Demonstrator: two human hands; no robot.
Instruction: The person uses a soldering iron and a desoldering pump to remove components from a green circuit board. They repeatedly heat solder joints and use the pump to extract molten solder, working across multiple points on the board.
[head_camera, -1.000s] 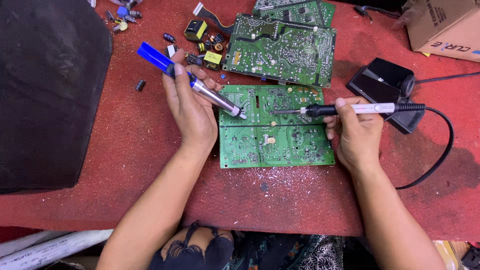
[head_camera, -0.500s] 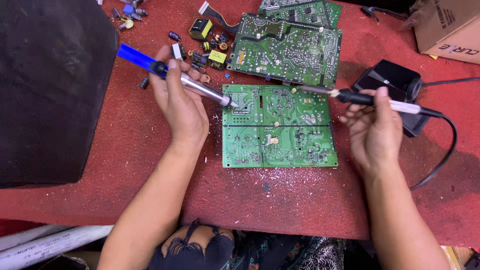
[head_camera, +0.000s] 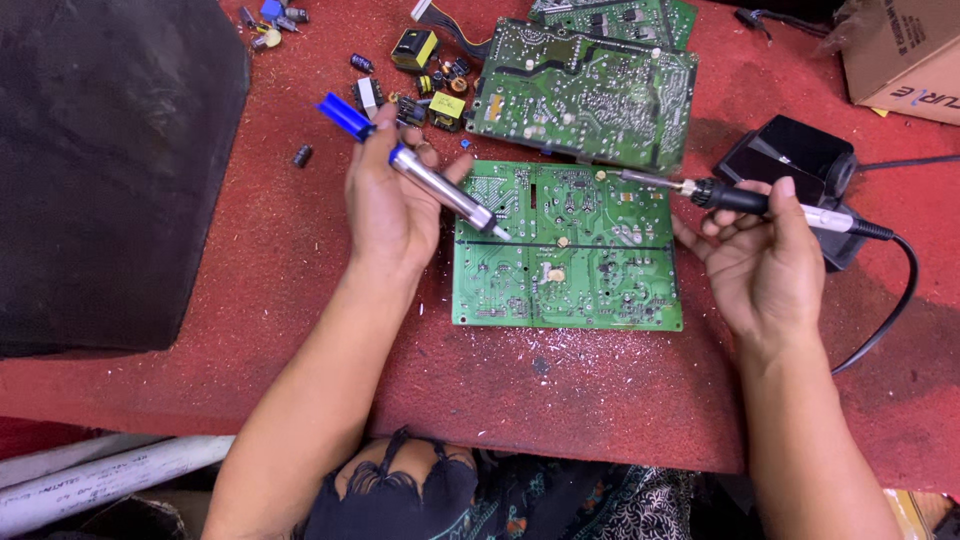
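Observation:
A green circuit board (head_camera: 570, 270) lies solder-side up on the red table mat (head_camera: 300, 290). My left hand (head_camera: 390, 205) grips a blue and silver desoldering pump (head_camera: 420, 170), its white tip resting at the board's left part. My right hand (head_camera: 765, 260) holds a black-handled soldering iron (head_camera: 740, 198), whose metal tip points at the board's upper edge near a round solder pad.
A second green circuit board (head_camera: 585, 90) lies behind the first, with a third beyond it. Loose capacitors and yellow transformers (head_camera: 415, 50) are scattered at the back. A black soldering stand (head_camera: 790, 160) sits right, a cardboard box (head_camera: 900, 50) at far right, a dark slab (head_camera: 110, 170) at left.
The soldering iron has swung up from the board's middle to its upper edge. The pump's tip stays at the board's left side. The view has shifted slightly.

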